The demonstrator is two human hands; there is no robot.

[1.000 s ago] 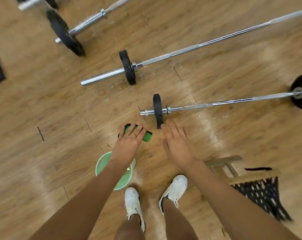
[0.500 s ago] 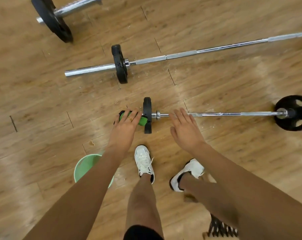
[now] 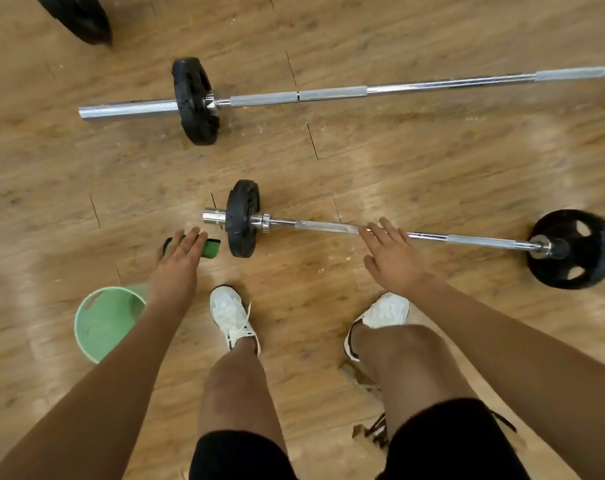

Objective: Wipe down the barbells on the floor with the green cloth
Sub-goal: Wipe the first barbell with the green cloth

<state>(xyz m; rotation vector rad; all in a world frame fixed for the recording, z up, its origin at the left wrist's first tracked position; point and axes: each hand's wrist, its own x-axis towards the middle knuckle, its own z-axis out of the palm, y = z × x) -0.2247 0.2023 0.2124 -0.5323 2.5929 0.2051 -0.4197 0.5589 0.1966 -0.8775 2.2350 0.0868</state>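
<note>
The person wears black shorts (image 3: pixel 450 441), plain and dark, their hems ending high on the legs (image 3: pixel 235 386). Below the shorts the legs are bare down to the shoes. The left shoe (image 3: pixel 230 313) is a white trainer with white laces tied in a loose bow and a dark edge at the ankle opening. The right shoe (image 3: pixel 386 311) is the same white kind, with a black strip along heel and sole. Beside the shorts, both forearms (image 3: pixel 121 375) are bare down to the left grip (image 3: pixel 176 268) and the right grip (image 3: pixel 393 261).
</note>
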